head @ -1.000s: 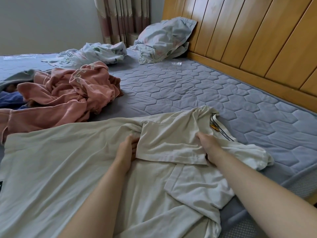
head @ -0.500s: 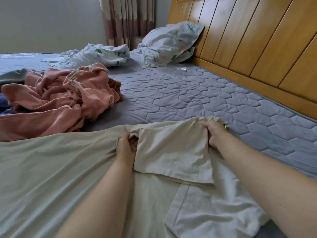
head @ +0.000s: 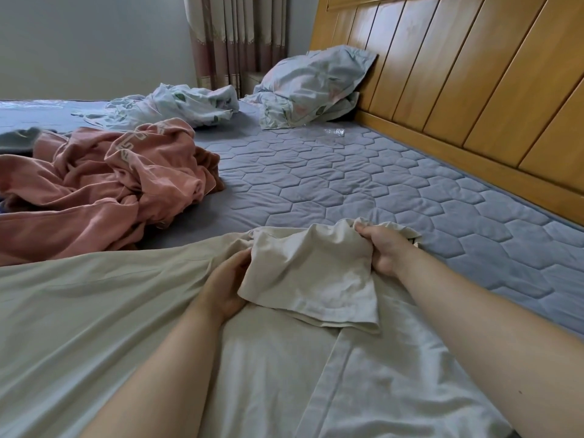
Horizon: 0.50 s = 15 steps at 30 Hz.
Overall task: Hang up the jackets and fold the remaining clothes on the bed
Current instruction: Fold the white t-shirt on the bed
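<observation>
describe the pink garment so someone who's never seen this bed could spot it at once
From the wooden headboard, look across the grey quilted mattress to the left of the view. The pink garment lies there in a crumpled heap, beyond the spread cream shirt. It alone is salmon pink, with a pale geometric band.

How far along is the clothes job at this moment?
No folded or hung clothes show in view. In hand: left hand and right hand both hold the cream shirt by its sleeve, spread on the mattress. Remaining: the pink garment lies crumpled beside it.
</observation>
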Each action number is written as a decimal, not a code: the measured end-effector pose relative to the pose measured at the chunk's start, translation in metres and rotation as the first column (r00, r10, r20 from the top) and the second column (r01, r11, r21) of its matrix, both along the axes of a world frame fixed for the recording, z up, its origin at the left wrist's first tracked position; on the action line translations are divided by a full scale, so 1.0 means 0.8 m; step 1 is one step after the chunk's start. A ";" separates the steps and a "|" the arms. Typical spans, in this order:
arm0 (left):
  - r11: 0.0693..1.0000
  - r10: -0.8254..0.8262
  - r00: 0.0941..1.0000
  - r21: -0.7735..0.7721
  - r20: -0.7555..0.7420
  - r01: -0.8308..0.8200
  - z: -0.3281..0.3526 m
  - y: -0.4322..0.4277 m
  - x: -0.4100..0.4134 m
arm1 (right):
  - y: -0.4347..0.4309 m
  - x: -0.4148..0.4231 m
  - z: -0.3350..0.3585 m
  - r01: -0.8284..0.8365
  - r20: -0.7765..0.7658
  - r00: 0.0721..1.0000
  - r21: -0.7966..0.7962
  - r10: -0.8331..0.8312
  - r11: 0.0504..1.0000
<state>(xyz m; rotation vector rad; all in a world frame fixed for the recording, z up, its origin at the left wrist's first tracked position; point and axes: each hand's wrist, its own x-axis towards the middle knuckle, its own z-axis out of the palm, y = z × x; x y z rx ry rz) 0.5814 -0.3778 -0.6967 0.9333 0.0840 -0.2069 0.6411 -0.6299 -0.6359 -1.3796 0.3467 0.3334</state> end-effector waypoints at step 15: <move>0.970 -0.226 0.968 -0.063 0.111 0.234 -0.006 0.009 -0.018 | -0.013 -0.026 0.002 -0.008 0.005 1.000 0.241 0.007 0.971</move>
